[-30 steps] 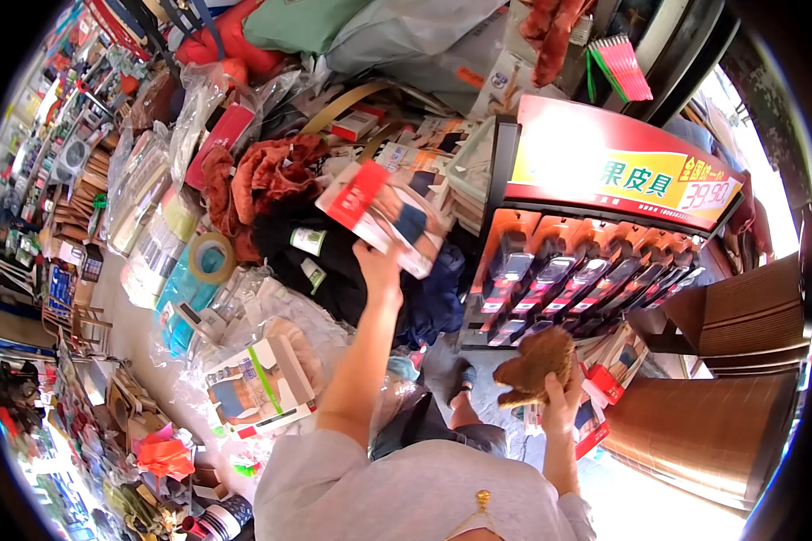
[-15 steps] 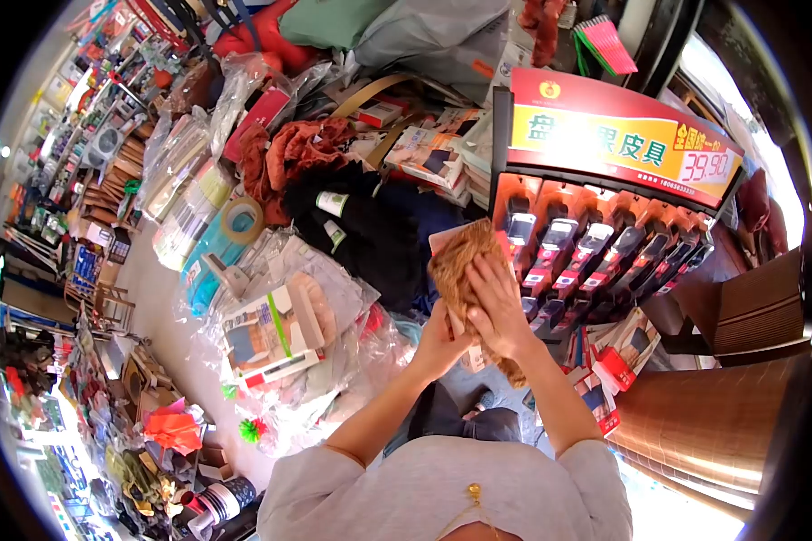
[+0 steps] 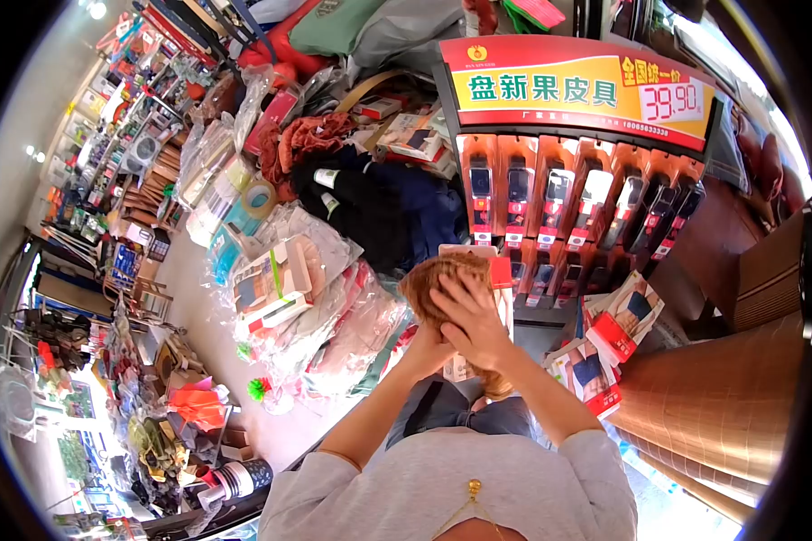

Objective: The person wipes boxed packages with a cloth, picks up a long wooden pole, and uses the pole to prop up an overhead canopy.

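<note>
A brown fluffy cloth [image 3: 431, 281] lies over a flat white and red box [image 3: 501, 273] in front of my chest. My right hand [image 3: 471, 316] presses on the cloth from above, its fingers spread over it. Lower down on the left, my left hand [image 3: 431, 347] grips the lower edge of the box and cloth, its fingertips mostly hidden beneath them. One end of the cloth hangs below my right hand.
A belt display rack [image 3: 550, 194] with a red and yellow sign stands ahead on the right. Ahead lie dark clothes [image 3: 361, 212]; plastic-wrapped packs [image 3: 334, 325] are at left. More boxes [image 3: 627, 316] and a rolled brown mat [image 3: 713, 388] are at right.
Over the last second my hands came together, and the box is now under the cloth. Since half a second ago, both have shifted slightly left and the view has turned toward the rack.
</note>
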Motion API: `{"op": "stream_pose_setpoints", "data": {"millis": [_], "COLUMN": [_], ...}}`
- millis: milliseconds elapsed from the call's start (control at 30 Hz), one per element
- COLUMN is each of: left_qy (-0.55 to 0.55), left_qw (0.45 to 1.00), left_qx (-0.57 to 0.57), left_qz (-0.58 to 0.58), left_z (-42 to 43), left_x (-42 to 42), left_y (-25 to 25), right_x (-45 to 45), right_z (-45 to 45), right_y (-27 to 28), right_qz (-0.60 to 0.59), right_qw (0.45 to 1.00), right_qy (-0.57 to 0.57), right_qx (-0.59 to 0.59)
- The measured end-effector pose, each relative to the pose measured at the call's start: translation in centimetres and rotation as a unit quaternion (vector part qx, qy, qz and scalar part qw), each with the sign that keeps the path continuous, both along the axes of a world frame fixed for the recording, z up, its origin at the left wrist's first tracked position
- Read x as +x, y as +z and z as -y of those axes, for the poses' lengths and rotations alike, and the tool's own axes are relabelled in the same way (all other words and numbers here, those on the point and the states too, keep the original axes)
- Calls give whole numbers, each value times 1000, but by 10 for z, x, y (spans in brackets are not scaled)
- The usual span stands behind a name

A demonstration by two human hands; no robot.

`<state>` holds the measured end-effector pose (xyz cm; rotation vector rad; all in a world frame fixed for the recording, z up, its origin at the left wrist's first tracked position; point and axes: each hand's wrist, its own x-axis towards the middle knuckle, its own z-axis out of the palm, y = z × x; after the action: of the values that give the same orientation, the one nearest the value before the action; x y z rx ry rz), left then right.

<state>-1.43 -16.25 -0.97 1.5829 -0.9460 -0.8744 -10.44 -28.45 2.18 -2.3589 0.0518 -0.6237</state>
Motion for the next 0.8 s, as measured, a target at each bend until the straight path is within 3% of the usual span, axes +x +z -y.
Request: {"op": "stream_pose_setpoints", "data": {"millis": [33, 100, 133, 167, 200, 300, 400, 433, 500, 633, 667, 700, 767, 800], "left_qy": [0, 32, 31, 32, 45, 60, 132, 133, 137, 170, 199, 201, 213, 210], "left_qw": [1000, 994, 981, 981, 986, 987, 982, 982, 989, 982, 975, 975, 974, 975], "left_qx": [1, 105, 155, 154, 113, 75, 8, 9, -38, -16, -86, -86, -22, -32], "left_qz": [3, 29, 112, 114, 117, 128, 139, 138, 51, 78, 49, 49, -75, -67], "left_z": [-2, -4, -9, -13, -17, -23, -20, -22, -28, -63, -68, -75, -85, -90], "left_x": [-5, -16, -24, -29, -34, -30, -18, -12, -1, 23, 24, 27, 34, 39], "left_y": [8, 28, 36, 39, 39, 46, 38, 40, 45, 41, 42, 50, 64, 56], "right_x": [2, 11, 15, 18, 20, 16, 21, 21, 33, 69, 75, 80, 88, 91], "right_z": [4, 16, 26, 39, 52, 56, 16, 1, -15, -8, -6, -2, -7, -15], "right_y": [5, 15, 18, 16, 11, -8, 5, 19, 41, 29, 19, 5, -18, -22], "right_qz": [3, 81, 83, 51, 18, 20, 244, 186, 209, 199, 180, 160, 135, 129], "right_qw": [1000, 990, 990, 981, 936, 933, 946, 974, 973, 966, 965, 962, 957, 953], "right_qy": [0, -113, -112, -105, -93, -120, -152, -127, -101, -40, -63, -86, -82, -98], "right_qx": [1, -37, -38, 153, 339, 339, 149, 37, -13, 163, 183, 202, 245, 258]}}
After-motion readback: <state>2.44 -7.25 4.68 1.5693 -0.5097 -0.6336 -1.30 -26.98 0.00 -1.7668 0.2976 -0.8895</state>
